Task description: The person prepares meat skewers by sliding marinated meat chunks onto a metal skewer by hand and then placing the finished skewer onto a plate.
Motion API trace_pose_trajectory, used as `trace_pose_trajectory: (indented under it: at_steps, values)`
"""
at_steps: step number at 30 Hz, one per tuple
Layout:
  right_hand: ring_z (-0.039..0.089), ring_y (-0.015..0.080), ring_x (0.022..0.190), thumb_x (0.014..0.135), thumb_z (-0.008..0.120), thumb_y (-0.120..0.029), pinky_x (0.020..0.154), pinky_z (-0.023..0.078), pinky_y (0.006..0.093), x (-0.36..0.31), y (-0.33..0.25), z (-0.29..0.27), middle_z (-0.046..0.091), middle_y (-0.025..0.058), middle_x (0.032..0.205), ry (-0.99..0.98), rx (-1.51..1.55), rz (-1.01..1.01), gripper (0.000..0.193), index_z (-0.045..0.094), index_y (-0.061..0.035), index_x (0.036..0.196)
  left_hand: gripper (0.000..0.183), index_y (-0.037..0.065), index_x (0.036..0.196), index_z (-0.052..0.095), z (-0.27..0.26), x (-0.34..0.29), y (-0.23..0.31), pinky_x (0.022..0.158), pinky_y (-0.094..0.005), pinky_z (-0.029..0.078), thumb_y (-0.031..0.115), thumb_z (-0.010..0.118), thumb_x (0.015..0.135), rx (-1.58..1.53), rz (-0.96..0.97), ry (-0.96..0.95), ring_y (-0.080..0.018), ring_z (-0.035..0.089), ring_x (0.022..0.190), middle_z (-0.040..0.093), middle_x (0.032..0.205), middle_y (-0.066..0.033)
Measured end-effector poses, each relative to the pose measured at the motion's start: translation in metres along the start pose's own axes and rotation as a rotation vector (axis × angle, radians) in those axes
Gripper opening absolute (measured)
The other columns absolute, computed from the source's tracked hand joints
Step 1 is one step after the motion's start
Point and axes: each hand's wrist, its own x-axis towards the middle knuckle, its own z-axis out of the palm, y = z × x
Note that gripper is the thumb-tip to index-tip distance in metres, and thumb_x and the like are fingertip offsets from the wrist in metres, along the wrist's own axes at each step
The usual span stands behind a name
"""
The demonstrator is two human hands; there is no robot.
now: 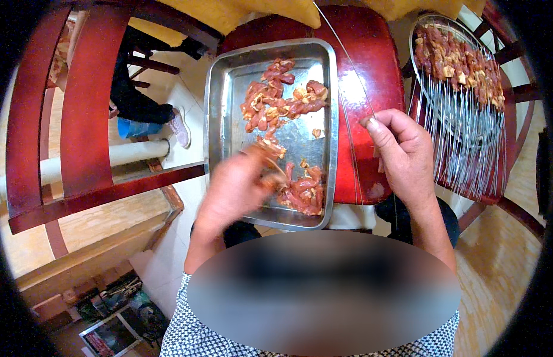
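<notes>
My left hand [237, 187] is over the near left part of a rectangular metal tray [211, 119], among pieces of raw meat. Its fingers are smeared by motion, so whether they grip any meat I cannot tell. Toward the tray's far side lies a loose heap of raw meat strips [265, 101], and a smaller pile [305, 193] sits near its front right. My right hand [401, 146] is closed in a pinch on a thin metal skewer [353, 66], which slants up and left with no meat visible on it.
The tray rests on a red chair seat [371, 50], with bare skewers beside it. At right, another chair bears a round metal platter [417, 56] piled with loaded meat skewers [458, 65], their handles jutting toward me. A red chair back [92, 101] and a person's shoe [179, 127] are at left.
</notes>
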Motion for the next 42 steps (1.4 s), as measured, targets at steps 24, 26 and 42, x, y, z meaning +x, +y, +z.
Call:
trace_pose_trajectory:
  at_steps: [24,26,42]
  values:
    - [0.06,0.015,0.063,0.087,0.06,-0.015,0.06,0.047,0.03,0.009,0.003,-0.007,0.065,0.0114,0.071,0.071,-0.033,-0.106,0.017,0.065,0.0013,0.086,0.01,-0.002,0.078,0.06,0.03,0.108,0.008,0.071,-0.045,0.05,0.003,0.06,0.069,0.534,0.247,0.23,-0.0397,0.062,0.079,0.06,0.089,-0.0251]
    - [0.06,0.0149,0.062,0.087,0.061,-0.015,0.059,0.047,0.03,0.009,0.001,-0.009,0.064,0.0116,0.07,0.075,-0.033,-0.119,0.017,0.065,0.0011,0.086,0.009,-0.003,0.077,0.061,0.029,0.107,0.008,0.067,-0.044,0.052,0.003,0.059,0.07,0.533,0.216,0.239,-0.0393,0.063,0.076,0.061,0.086,-0.0257]
    - [0.06,0.0166,0.06,0.087,0.061,-0.017,0.058,0.048,0.0312,0.01,0.004,-0.012,0.063,0.0118,0.067,0.101,-0.052,-0.154,0.019,0.065,0.0009,0.084,0.01,0.0,0.092,0.059,0.006,0.038,0.014,0.073,-0.0296,0.05,0.001,0.06,0.082,-0.341,0.027,0.021,-0.0188,0.061,0.079,0.064,0.084,-0.0084]
